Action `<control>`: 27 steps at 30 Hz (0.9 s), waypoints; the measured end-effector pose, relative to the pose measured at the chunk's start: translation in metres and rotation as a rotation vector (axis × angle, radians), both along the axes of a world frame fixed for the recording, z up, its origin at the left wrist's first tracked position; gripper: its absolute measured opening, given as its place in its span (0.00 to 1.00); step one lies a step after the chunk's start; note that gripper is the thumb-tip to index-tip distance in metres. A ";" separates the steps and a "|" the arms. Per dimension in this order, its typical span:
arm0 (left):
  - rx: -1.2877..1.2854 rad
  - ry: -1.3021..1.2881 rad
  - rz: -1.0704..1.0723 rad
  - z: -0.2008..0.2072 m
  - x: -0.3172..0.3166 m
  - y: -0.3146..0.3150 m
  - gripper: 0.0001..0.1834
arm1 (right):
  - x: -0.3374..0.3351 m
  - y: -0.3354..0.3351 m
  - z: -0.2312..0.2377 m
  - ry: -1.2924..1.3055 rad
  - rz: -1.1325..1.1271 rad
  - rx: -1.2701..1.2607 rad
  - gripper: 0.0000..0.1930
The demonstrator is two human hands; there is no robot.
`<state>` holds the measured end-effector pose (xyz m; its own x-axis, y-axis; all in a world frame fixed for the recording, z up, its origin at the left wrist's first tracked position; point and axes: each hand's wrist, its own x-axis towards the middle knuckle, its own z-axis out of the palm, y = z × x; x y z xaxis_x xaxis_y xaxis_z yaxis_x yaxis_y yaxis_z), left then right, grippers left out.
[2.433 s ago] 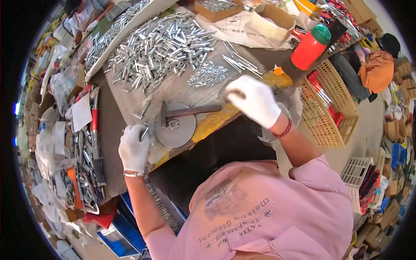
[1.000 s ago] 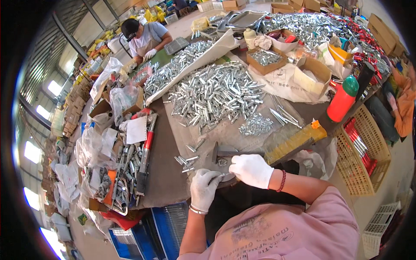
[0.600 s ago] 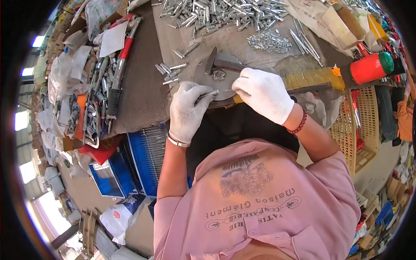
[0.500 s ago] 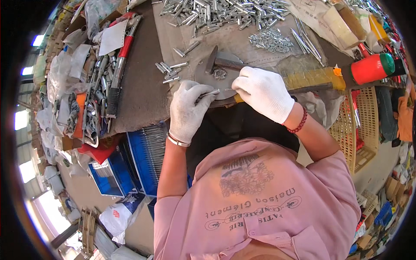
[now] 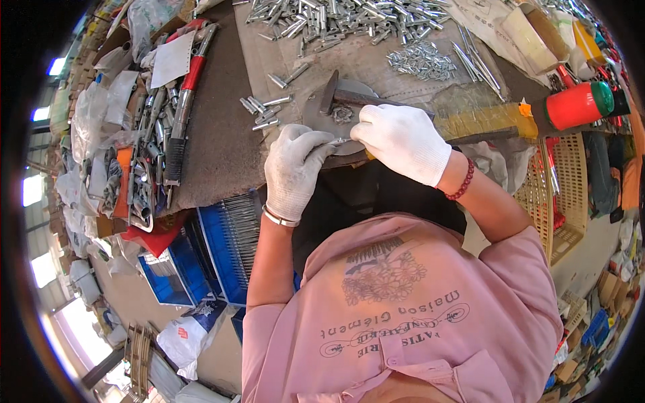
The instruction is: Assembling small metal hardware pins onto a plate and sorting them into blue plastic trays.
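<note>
In its white glove, my left hand (image 5: 293, 164) pinches a short metal tube (image 5: 340, 141) between thumb and fingers, at the bench's near edge. My right hand (image 5: 407, 144), also gloved, is closed with its fingertips at the tube's end; whatever small piece they hold is too hidden to make out. Just beyond my hands lies a hammer (image 5: 328, 93), its handle passing behind my right hand. A dark round metal plate (image 5: 316, 111) sits beneath the hammer head. Several loose metal tubes (image 5: 265, 111) lie beyond my left hand.
At the bench's far side is a heap of metal tubes (image 5: 329, 20), with a pile of small pins (image 5: 421, 62) and long rods (image 5: 478, 64) to its right. A red and green container (image 5: 571, 106) stands right. Tools crowd the left; blue crates (image 5: 225, 248) sit below.
My right hand has moved slightly left, bringing its fingertips to the tube's end. The small thin metal piece visible at its fingertips before is now hidden. My left hand stays nearly in place.
</note>
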<state>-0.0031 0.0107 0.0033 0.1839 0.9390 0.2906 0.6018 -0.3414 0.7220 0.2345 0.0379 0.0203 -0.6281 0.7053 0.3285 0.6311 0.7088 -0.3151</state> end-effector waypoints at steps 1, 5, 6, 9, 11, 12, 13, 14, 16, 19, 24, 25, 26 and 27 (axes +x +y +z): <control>0.014 0.013 0.001 0.000 0.000 0.000 0.07 | 0.000 0.001 0.000 0.020 0.018 0.018 0.05; 0.021 0.006 -0.001 0.000 -0.001 0.001 0.07 | -0.001 0.003 -0.001 0.062 0.033 0.025 0.05; 0.020 0.004 -0.007 -0.001 -0.002 0.001 0.07 | -0.002 0.004 -0.002 0.057 0.041 0.030 0.05; 0.016 0.010 -0.024 -0.001 -0.001 0.002 0.08 | -0.004 0.004 -0.003 0.060 0.054 0.043 0.04; 0.014 0.016 -0.042 -0.002 0.002 0.002 0.08 | -0.006 0.003 -0.003 0.065 0.054 0.054 0.03; 0.041 0.000 -0.039 -0.003 0.003 0.002 0.08 | -0.007 0.001 -0.003 0.063 0.045 0.068 0.02; 0.070 -0.018 -0.037 -0.003 0.004 0.001 0.08 | -0.008 0.000 -0.003 0.058 0.034 0.082 0.02; 0.085 0.004 -0.039 0.000 0.004 0.001 0.08 | -0.009 0.000 -0.004 0.082 0.047 0.104 0.03; 0.141 0.025 -0.050 0.004 0.007 0.001 0.08 | -0.005 -0.003 -0.008 0.078 0.032 0.069 0.03; 0.119 0.082 -0.019 0.007 0.007 -0.004 0.10 | 0.009 0.000 -0.001 0.070 -0.113 0.035 0.05; 0.125 0.103 -0.039 0.006 0.004 -0.004 0.11 | 0.101 0.035 0.007 -0.083 -0.649 0.130 0.04; 0.138 0.109 -0.038 0.009 0.006 -0.005 0.11 | 0.120 0.043 0.004 -0.113 -0.715 0.095 0.04; 0.146 0.105 -0.037 0.011 0.007 -0.004 0.11 | 0.133 0.049 0.000 -0.154 -0.780 0.058 0.05; 0.146 0.099 -0.036 0.010 0.007 -0.004 0.11 | 0.142 0.052 -0.002 -0.138 -0.753 0.053 0.05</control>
<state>0.0035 0.0069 0.0131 0.2516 0.8802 0.4024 0.6530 -0.4613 0.6006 0.3760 0.0895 0.0180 -0.0221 0.9445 0.3277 0.9808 0.0841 -0.1761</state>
